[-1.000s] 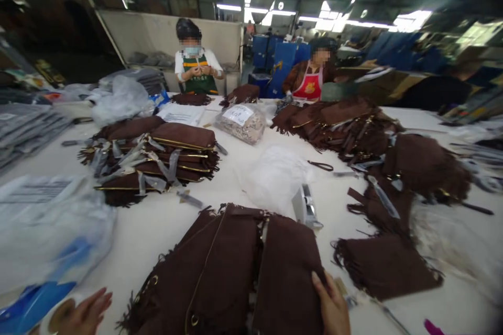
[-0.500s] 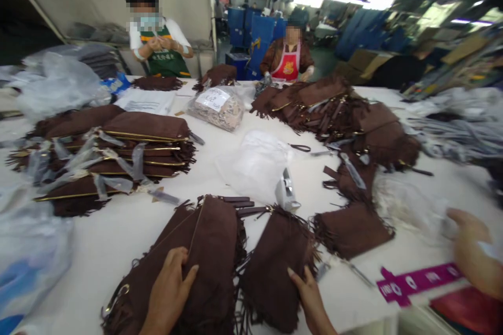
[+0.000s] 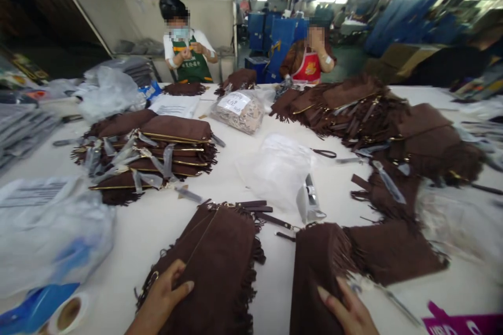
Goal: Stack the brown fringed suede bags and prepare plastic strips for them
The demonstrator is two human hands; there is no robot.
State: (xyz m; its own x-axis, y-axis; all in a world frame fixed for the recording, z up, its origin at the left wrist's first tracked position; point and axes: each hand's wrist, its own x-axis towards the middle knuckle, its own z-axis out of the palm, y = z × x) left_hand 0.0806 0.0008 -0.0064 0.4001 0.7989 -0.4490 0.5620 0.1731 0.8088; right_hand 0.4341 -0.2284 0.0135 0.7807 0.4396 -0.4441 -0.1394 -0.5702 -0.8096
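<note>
In the head view, a brown fringed zip bag (image 3: 223,267) lies before me, its fringe along the right edge. My left hand (image 3: 163,296) rests on its left part by the zip line, thumb and forefinger apart. To the right is a second brown fringed bag (image 3: 310,272), its smooth edge facing left. My right hand (image 3: 346,306) grips its right side, thumb on top; the other fingers are partly hidden. Dark wrist straps (image 3: 271,217) stick out at the tops of both bags.
Stacked brown bags (image 3: 176,128) sit at left, a larger heap (image 3: 353,104) at right. A tape dispenser (image 3: 310,199), clear plastic (image 3: 271,167) and a labelled bag of small parts (image 3: 239,110) lie mid-table. A tape roll (image 3: 68,311) is front left. Two co-workers stand across the table.
My right hand has moved right with the second bag, leaving a gap between the two bags. The view has swung left. Another person's hand at the right edge is out of view now.
</note>
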